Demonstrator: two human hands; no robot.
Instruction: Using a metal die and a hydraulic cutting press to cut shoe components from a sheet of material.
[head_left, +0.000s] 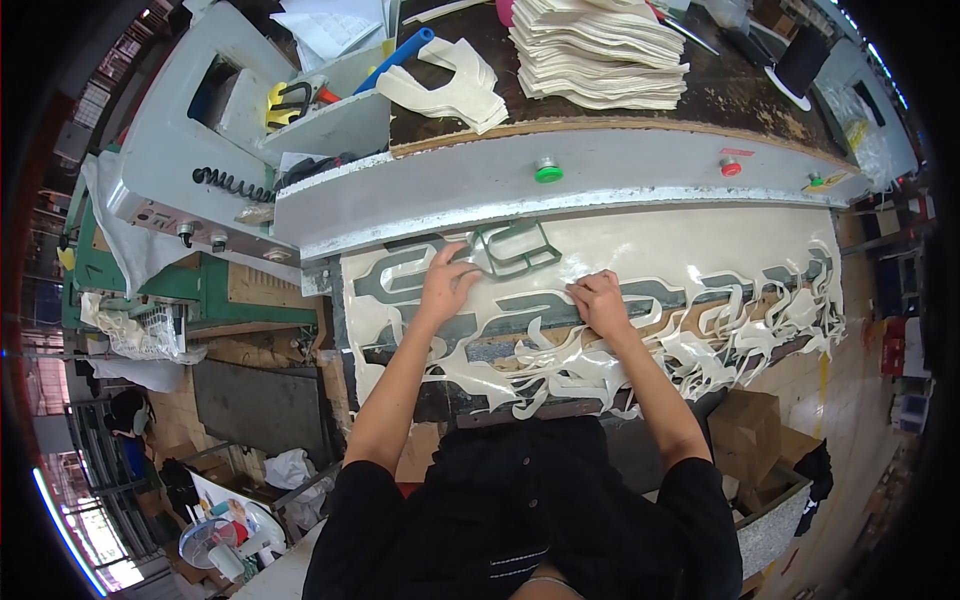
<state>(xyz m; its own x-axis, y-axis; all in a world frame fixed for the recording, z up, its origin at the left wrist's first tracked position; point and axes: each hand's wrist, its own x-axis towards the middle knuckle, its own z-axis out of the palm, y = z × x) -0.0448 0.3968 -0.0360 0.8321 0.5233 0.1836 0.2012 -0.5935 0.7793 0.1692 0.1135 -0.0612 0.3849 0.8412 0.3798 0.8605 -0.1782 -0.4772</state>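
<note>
A green-edged metal cutting die (515,250), shaped like a horseshoe, sits on the cream sheet material (690,235). At its left end my left hand (447,287) has thumb and fingers bent around the die's edge. My right hand (600,303) is to the right and nearer to me, low over the sheet, with its fingers pressed together. Whatever those fingers pinch is hidden. Curved cut-outs run along the sheet's left and near side, and loose cream offcut strips (530,365) lie tangled in front of my hands.
Behind the sheet runs a grey machine beam (420,200) with a green button (548,171) and a red button (732,168). On top are a stack of cut cream pieces (600,60) and a blue rod (395,60). A cardboard box (745,430) stands at the lower right.
</note>
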